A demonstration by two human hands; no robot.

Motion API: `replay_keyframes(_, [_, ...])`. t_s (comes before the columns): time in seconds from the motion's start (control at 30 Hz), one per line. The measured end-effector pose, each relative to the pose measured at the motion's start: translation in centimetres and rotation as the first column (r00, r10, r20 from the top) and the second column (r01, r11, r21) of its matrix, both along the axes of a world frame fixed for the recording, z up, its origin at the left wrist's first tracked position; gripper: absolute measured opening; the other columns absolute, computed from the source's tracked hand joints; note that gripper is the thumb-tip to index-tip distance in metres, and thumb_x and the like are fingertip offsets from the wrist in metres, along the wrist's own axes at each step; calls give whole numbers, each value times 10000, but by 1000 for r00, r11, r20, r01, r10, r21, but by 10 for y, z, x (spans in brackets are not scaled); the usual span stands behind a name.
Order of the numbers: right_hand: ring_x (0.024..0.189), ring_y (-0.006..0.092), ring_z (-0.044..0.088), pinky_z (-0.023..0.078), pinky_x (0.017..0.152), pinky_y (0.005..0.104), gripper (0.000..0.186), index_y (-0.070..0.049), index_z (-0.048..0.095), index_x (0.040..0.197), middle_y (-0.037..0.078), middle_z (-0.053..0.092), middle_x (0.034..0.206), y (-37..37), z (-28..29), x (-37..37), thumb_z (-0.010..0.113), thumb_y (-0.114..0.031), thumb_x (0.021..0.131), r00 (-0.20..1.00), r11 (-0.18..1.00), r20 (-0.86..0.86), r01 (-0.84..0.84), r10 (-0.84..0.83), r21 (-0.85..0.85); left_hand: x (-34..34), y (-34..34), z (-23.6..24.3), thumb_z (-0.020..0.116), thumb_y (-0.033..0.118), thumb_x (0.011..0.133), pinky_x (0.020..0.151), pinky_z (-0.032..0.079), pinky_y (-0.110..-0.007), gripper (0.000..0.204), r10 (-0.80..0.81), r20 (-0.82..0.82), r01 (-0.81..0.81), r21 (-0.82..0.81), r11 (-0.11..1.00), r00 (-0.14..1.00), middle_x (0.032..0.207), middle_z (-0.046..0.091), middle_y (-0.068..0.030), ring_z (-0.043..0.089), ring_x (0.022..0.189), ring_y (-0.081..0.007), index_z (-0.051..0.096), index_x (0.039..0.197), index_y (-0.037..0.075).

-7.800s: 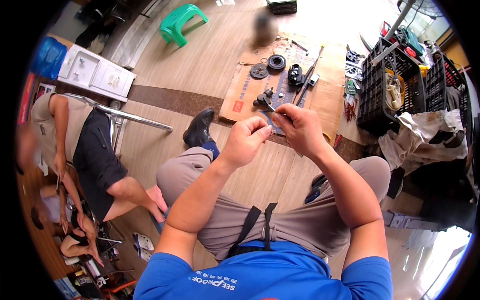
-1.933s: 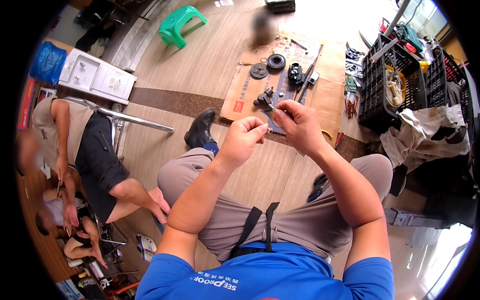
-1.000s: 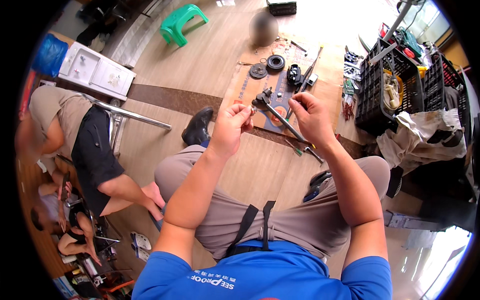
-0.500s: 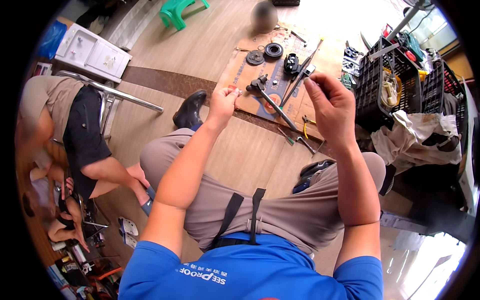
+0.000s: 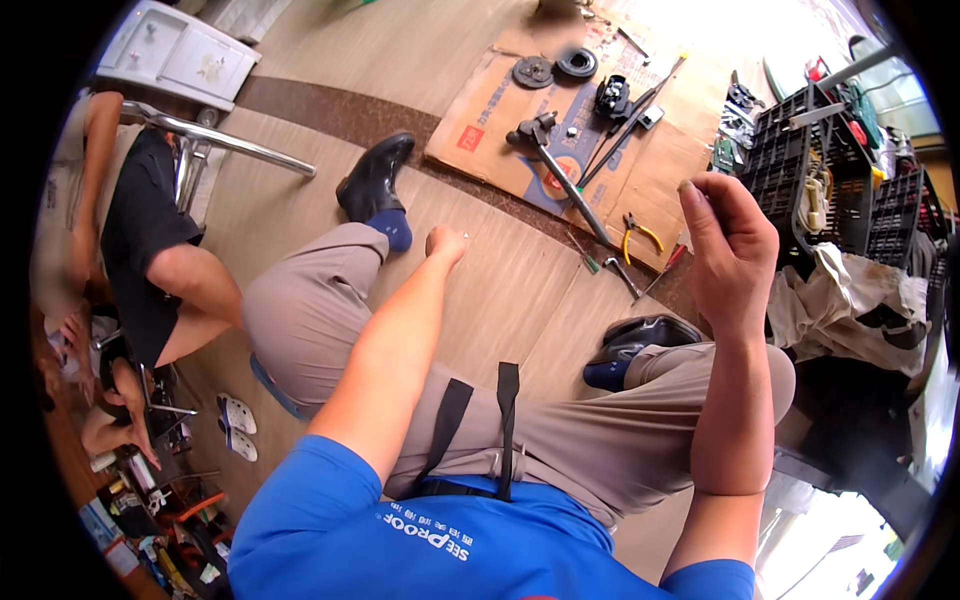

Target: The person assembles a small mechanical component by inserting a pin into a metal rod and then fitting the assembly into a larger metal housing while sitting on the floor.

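My left hand (image 5: 446, 244) is closed in front of my left boot, over the floor. A tiny pale bit shows at its fingertips, too small to name. Raised above my right knee, my right hand (image 5: 738, 240) has its thumb against curled fingers; whatever they pinch cannot be made out. Beyond both hands lies a flat cardboard sheet (image 5: 650, 215). On it are a dark disc (image 5: 533, 71), a black ring (image 5: 577, 62), a black part (image 5: 612, 96) and a long metal bar with a jointed head (image 5: 565, 180). Yellow-handled pliers (image 5: 642, 238) lie at the cardboard's near edge.
A hammer (image 5: 624, 280) lies on the floor near my right boot (image 5: 650, 332). Black crates (image 5: 800, 165) with tools and a pale cloth (image 5: 850, 290) stand at right. At left sit other people beside a metal-framed chair (image 5: 225, 138); a white cabinet (image 5: 180, 55) stands behind.
My left hand has come down and back from the cardboard's edge toward my left knee. My right hand has shifted right, still pinched. The whole view has also shifted.
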State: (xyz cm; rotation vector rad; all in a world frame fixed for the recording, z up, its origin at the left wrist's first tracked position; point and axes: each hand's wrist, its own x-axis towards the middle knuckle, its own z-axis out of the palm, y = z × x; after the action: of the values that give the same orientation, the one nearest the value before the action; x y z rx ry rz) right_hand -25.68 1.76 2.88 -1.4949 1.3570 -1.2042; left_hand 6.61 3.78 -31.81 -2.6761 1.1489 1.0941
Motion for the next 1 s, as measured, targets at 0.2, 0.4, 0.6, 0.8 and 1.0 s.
replay_keyframes(0.2, [693,9,452,379,608,165,95,30,633,955,-56,562,770,-20,-6,17,638,-61,929,996,998,-56,-65,66,15,9,13,-46,677,314,848,914,509,-408,363,-232,-93,243,131,961,968,1122,655,-221,630,1071,-343,696,1049,12])
replay_keyframes(0.4, [709,8,442,361,624,150,72,32,623,967,-52,558,793,-25,-8,24,633,-24,923,994,995,-51,-98,98,16,2,23,-70,677,303,855,912,511,-409,325,-325,-133,342,134,930,936,1134,655,-203,637,1053,-337,704,1051,44])
replay_keyframes(0.6, [707,7,447,362,618,147,86,36,627,993,-43,569,814,-26,-11,20,630,-15,924,993,993,-60,-103,106,61,-5,23,-59,694,296,852,915,512,-405,352,-317,-88,329,263,907,944,1140,657,-197,629,1082,-331,692,1086,34])
replay_keyframes(0.8, [723,13,476,371,651,137,119,43,621,1031,-22,594,852,-20,2,10,629,10,916,995,995,47,-89,87,43,28,8,-62,666,242,849,933,503,-402,340,77,166,-111,206,972,983,1199,633,-204,606,1138,-331,677,1101,14])
replay_keyframes(1.0, [732,16,478,366,660,130,118,51,612,1033,-21,589,857,-17,1,2,613,26,918,998,998,0,-59,59,13,29,-25,-43,652,248,849,948,478,-421,348,285,84,-279,-77,957,955,1215,616,-216,592,1141,-352,655,1124,36])
